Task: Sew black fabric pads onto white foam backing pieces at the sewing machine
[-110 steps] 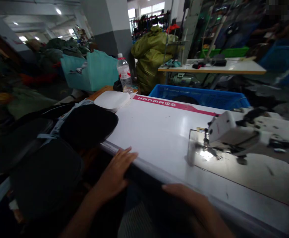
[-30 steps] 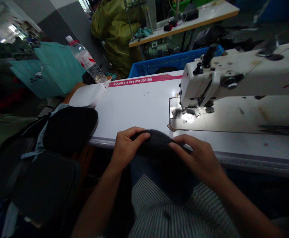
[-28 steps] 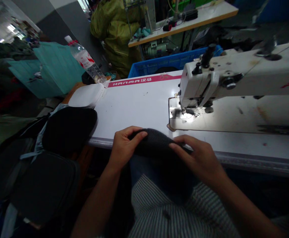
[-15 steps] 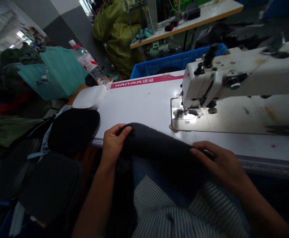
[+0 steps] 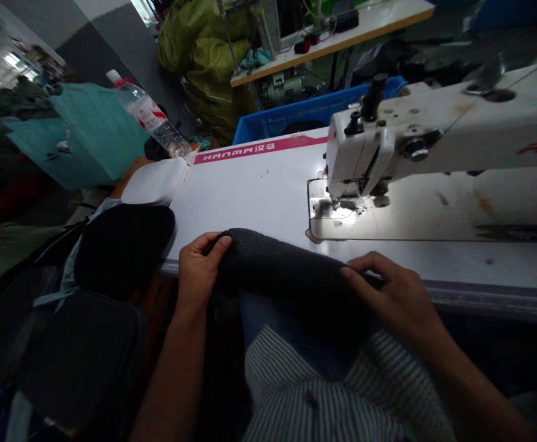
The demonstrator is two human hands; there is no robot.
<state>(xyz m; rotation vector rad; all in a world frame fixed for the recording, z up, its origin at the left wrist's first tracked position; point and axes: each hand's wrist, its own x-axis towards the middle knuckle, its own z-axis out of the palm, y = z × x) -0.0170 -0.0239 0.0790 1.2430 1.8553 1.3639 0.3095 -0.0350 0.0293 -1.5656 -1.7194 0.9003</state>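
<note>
- Between the two hands: a black mesh fabric piece, thick and soft-looking, stretched out sideways just in front of the table's edge.
- At its left end, the left hand is curled firmly around the fabric.
- At the other end, the right hand is clamped on too, fingers over the top. The hands are well apart, with the piece spanning the gap.
- Right below the hands: a striped shirt and blue jeans, so this is the person's own front and lap.
- Just left of the left hand: a rounded black padded piece with light blue tape poking out, and another dark padded piece lower down.
- Straight ahead of the hands: a white sewing table. Up and left of the right hand sits a white sewing machine, its needle over a brightly lit plate.
- Past the left hand, at the table's far corner: a stack of white foam pads, a clear plastic bottle and a pink HANMA strip.
- Farther out: a blue plastic crate, a teal sack, a big olive bag and a workbench.
</note>
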